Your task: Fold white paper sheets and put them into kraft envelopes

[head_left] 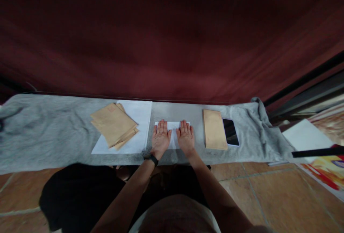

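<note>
A small white sheet of paper lies on the grey cloth between and under my hands. My left hand rests flat on its left part, fingers stretched away from me, with a dark band on the wrist. On the right part of the same sheet lies my right hand, also flat, its fingers slightly spread. Both thumbs point inward, with a gap between them. The paper's far edge shows around the fingertips; the parts beneath the palms are hidden.
Several brown envelopes lie fanned on larger white sheets at the left. To the right are a neat brown envelope stack and a dark-screened phone. A red curtain hangs behind the cloth-covered surface.
</note>
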Motion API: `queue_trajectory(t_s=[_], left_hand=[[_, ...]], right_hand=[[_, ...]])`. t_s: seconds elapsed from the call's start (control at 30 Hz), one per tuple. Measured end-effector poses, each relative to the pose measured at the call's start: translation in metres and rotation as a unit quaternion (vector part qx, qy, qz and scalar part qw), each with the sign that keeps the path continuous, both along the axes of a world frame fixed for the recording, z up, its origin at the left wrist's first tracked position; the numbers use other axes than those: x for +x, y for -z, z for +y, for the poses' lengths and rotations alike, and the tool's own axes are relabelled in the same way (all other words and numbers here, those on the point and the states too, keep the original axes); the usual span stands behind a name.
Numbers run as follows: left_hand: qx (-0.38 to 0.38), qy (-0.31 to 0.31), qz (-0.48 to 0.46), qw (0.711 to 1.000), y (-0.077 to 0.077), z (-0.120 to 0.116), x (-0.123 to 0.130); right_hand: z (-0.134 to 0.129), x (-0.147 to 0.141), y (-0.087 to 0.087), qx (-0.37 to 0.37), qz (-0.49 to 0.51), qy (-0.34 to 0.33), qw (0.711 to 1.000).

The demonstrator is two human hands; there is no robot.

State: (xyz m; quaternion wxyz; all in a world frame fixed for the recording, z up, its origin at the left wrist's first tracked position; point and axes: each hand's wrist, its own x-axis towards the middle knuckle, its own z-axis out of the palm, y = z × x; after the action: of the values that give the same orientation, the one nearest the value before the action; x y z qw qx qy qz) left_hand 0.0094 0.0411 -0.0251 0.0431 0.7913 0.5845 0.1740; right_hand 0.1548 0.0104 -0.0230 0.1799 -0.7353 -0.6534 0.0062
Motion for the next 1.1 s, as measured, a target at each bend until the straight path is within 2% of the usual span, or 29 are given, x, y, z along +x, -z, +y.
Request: queue_trajectory(t_s=[0.27, 0.47, 0.7, 0.83, 0.93, 1.1], left_hand=[[0.010, -0.029, -0.004, 1.000, -0.001, -0.005, -0.009], [0.019, -0.010, 0.008, 1.000, -0.006, -0.013, -0.019], [0.016, 0.038, 0.022, 0.999, -0.013, -0.043, -0.028], [0.010, 0.039, 0.018, 0.999, -0.012, -0.058, -0.027], [0.010, 0.037, 0.016, 0.999, -0.011, -0.061, -0.027], [0.012, 0.040, 0.030, 0.999, -0.013, -0.062, -0.027]], right_hand=[[-0.013, 0.014, 0.009, 0.042, -0.008, 0.024, 0.999], [-0.026, 0.026, 0.008, 0.046, -0.001, 0.035, 0.998], [-0.045, 0.038, 0.002, 0.021, 0.012, 0.071, 0.997], [-0.048, 0.038, -0.007, -0.004, 0.018, 0.080, 0.997], [-0.043, 0.037, -0.012, -0.005, 0.042, 0.084, 0.996], [-0.033, 0.040, -0.017, -0.026, 0.154, 0.119, 0.981]])
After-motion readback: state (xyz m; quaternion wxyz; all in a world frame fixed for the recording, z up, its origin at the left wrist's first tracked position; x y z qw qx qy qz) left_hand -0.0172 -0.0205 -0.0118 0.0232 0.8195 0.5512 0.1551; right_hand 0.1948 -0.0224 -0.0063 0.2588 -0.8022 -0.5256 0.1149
